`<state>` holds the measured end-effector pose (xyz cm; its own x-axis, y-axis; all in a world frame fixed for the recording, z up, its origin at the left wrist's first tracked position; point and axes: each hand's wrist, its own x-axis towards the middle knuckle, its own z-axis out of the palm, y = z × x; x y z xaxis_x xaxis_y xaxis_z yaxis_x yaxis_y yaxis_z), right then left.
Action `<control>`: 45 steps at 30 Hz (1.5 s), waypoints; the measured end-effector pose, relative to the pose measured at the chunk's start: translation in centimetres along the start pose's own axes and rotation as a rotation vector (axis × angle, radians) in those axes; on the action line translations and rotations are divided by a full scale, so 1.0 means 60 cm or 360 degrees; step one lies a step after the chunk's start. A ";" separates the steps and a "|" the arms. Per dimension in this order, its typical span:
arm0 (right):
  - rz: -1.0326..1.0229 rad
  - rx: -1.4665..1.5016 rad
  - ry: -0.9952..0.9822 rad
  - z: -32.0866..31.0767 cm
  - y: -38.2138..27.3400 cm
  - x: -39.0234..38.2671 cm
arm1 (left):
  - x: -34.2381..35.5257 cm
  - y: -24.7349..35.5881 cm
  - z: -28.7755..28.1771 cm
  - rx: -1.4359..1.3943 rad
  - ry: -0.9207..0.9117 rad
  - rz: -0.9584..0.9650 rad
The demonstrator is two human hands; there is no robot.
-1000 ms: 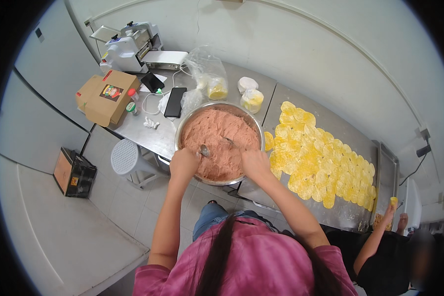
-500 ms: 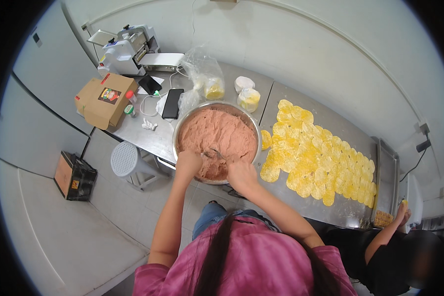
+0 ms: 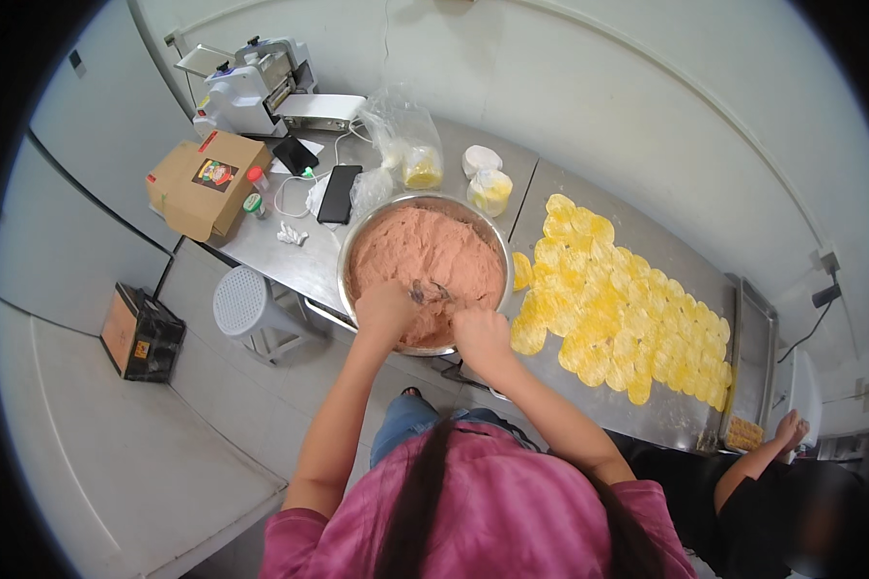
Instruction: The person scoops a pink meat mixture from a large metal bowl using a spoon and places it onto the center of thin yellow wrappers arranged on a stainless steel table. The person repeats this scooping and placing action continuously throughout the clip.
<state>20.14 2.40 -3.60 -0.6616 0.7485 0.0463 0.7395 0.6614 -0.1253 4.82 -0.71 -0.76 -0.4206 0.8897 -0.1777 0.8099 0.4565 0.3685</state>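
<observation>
A large steel bowl (image 3: 344, 259) full of pink ground-meat filling (image 3: 430, 241) stands at the table's front edge. Over its near side my left hand (image 3: 384, 311) is closed round a metal spoon (image 3: 417, 292), its tip at the meat. Opposite it, my right hand (image 3: 481, 334) is closed too, with a second spoon (image 3: 440, 289) reaching toward the first. Both handles are hidden in my fingers. Right of the bowl lie many thin round yellow wrappers (image 3: 608, 309) in overlapping rows.
Behind the bowl are a phone (image 3: 338, 195), a plastic bag (image 3: 406, 145) and stacks of wrapped rounds (image 3: 490, 191). A cardboard box (image 3: 203, 183) and a white machine (image 3: 251, 92) stand left. A stool (image 3: 248, 301) is below. A metal tray (image 3: 755, 328) and another person's arm (image 3: 755, 463) are right.
Both hands have shifted slightly up and right over the meat, the spoons drawing closer together. The other person's hand at the far right has moved down a little.
</observation>
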 end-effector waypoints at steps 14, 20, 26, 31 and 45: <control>0.0041 0.0025 0.0117 -0.034 -0.020 -0.003 | 0.033 -0.043 -0.005 -0.0578 0.0295 0.0092; -0.0168 -0.0203 0.0230 -0.041 0.007 -0.012 | 0.040 -0.078 -0.005 -0.1450 -0.0059 -0.0388; 0.0009 -0.0058 0.0135 -0.040 0.004 -0.007 | 0.037 -0.081 0.015 -0.1490 0.0065 -0.0147; 0.0046 0.0127 0.0097 -0.018 -0.014 0.028 | 0.024 -0.042 -0.018 -0.0121 0.0438 0.0101; 0.0032 0.0171 -0.0004 0.015 -0.024 0.035 | 0.011 -0.011 0.016 0.0014 0.0239 0.0039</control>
<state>17.57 3.00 -4.19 -0.6469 0.7615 0.0403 0.7352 0.6369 -0.2319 4.41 -0.42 -1.97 -0.4564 0.8893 -0.0297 0.8240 0.4351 0.3629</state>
